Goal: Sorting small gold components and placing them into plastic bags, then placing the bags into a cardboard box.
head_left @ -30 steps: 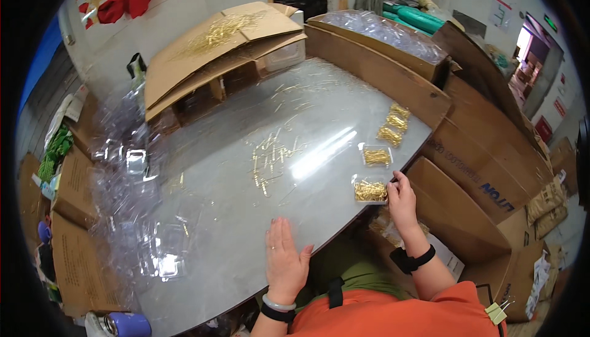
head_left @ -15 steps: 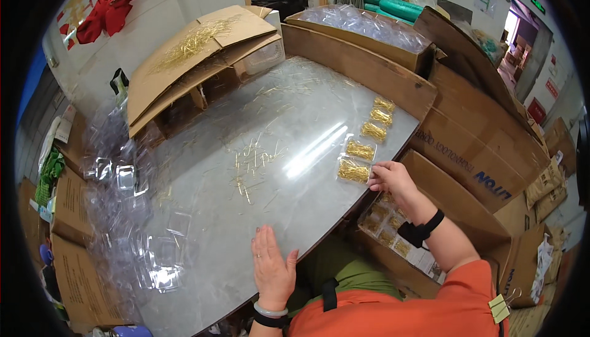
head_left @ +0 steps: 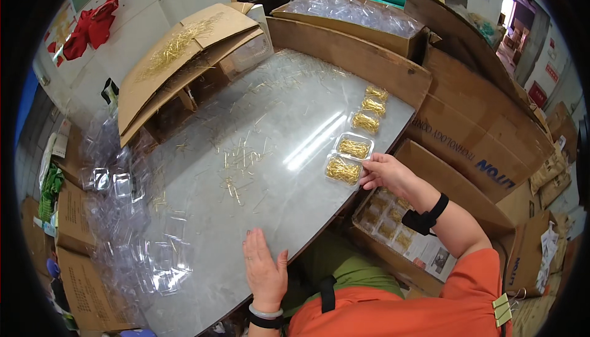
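My right hand (head_left: 391,173) pinches the right edge of a clear plastic box (head_left: 343,170) filled with thin gold pins, near the table's right edge. Right behind it, touching or nearly so, is a second filled box (head_left: 354,148). Farther back, several more boxes of gold pins (head_left: 366,122) stand in a row. My left hand (head_left: 265,270) lies flat on the grey table (head_left: 295,214) by its front edge, fingers stretched out, holding nothing. Loose gold pins (head_left: 241,162) are scattered across the middle of the tabletop.
Clear plastic boxes (head_left: 163,263) pile along the left side. Gold pins also lie on a raised cardboard sheet (head_left: 175,48) at the back left. A wooden board (head_left: 350,51) borders the far edge. Below the right edge, an open carton (head_left: 442,186) holds filled boxes.
The view has shifted slightly, moving the scene a little left. My right hand keeps its grip at the nearest box's edge. The left hand stays flat on the table.
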